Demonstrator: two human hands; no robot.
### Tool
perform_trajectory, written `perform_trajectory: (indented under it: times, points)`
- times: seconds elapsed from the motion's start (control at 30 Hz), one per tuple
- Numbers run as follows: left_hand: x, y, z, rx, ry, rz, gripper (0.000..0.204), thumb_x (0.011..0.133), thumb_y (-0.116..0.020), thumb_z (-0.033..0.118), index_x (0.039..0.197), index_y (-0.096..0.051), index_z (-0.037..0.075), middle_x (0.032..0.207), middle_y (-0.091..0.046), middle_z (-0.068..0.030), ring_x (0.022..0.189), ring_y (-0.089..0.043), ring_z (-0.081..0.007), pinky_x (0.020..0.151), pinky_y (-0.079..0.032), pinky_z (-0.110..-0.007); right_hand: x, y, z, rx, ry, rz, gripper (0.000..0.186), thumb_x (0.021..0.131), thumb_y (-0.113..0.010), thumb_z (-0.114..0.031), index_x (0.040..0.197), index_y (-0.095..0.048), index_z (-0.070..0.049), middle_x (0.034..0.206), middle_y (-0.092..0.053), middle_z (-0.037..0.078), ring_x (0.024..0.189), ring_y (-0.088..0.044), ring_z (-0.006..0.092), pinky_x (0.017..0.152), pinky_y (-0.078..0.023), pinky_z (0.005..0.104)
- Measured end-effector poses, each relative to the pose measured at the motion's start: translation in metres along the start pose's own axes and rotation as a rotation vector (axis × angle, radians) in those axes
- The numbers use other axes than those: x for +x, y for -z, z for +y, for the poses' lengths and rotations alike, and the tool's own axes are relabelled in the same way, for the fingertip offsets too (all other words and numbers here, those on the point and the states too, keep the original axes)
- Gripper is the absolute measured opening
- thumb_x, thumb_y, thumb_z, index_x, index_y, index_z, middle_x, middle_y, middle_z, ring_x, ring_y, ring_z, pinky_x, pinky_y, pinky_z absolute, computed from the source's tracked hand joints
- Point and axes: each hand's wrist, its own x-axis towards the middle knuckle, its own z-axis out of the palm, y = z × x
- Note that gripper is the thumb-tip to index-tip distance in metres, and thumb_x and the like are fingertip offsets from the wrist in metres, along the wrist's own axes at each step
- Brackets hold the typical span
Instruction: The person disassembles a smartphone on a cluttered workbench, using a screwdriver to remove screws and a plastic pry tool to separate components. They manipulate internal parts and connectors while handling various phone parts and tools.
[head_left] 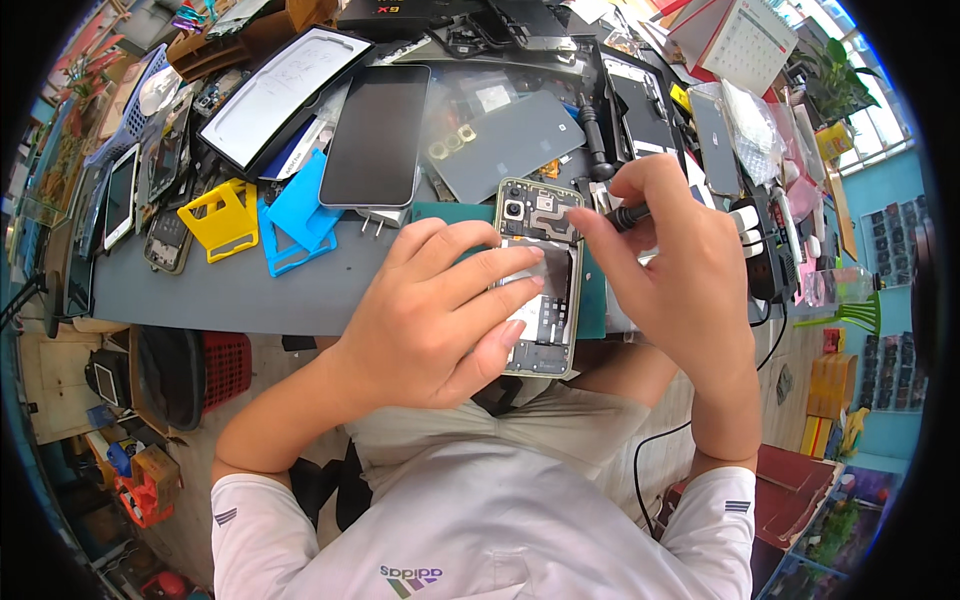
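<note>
Head view: a person is working with two bare hands over one opened phone point(556, 312), which is lying at the near edge of a grey bench point(200, 290), its lower end reaching past that edge. The left hand point(425, 315) is spreading its fingers across the phone's middle, apparently to steady it; whether it is also gripping the underside cannot be told. The right hand point(675, 255), apart from the left, is closing around one black-handled tool point(630, 216) beside the phone's upper right corner, likely for close control; the tip is not showing clearly. One green mat point(593, 290) is sitting beneath the phone, presumably guarding the bench surface.

Larger pieces are lying beyond the phone, seemingly pushed back to leave working room: one grey panel point(515, 150) just past its top, one big dark-screened phone point(372, 140) to its upper left, and one white-lined tray point(283, 95) farther out that way. A second black-handled tool point(590, 135) is resting past its upper right, probably for easy reach. Well left of the opened phone, one yellow stand point(200, 222) is lying near blue plastic pieces point(312, 195), seemingly two, overlapping. One calendar point(740, 45) is standing far to its upper right.
</note>
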Motion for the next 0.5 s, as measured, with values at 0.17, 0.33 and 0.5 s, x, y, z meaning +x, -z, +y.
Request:
perform_trajectory:
  times: [0.17, 0.33, 0.5]
  points:
    - [-0.002, 0.002, 0.001, -0.005, 0.017, 0.004, 0.041, 0.091, -0.068, 0.017, 0.126, -0.083, 0.002, 0.141, -0.078, -0.0141, 0.124, -0.069, -0.0365, 0.106, -0.046, -0.052, 0.012, 0.014, 0.005, 0.028, 0.082, -0.150, 0.032, 0.100, -0.091, -0.017, 0.113, -0.066, -0.001, 0.083, -0.074, 0.012, 0.067, -0.077, 0.0208, 0.064, -0.058, 0.0329]
    - [0.000, 0.000, 0.000, -0.010, 0.006, 0.028, 0.039, 0.091, -0.068, 0.017, 0.124, -0.083, 0.001, 0.140, -0.079, -0.0147, 0.124, -0.069, -0.0366, 0.105, -0.047, -0.052, 0.014, 0.022, 0.012, 0.030, 0.041, -0.142, 0.029, 0.100, -0.090, -0.015, 0.110, -0.066, -0.002, 0.079, -0.073, 0.011, 0.065, -0.075, 0.0200, 0.063, -0.055, 0.0335]
    - [0.000, 0.000, 0.001, 0.022, 0.009, 0.024, 0.038, 0.092, -0.070, 0.017, 0.124, -0.084, 0.002, 0.140, -0.079, -0.0143, 0.123, -0.069, -0.0363, 0.104, -0.047, -0.052, 0.023, 0.024, 0.011, 0.105, 0.099, -0.183, 0.030, 0.098, -0.091, -0.017, 0.103, -0.066, -0.001, 0.074, -0.072, 0.011, 0.063, -0.075, 0.0207, 0.064, -0.055, 0.0336]
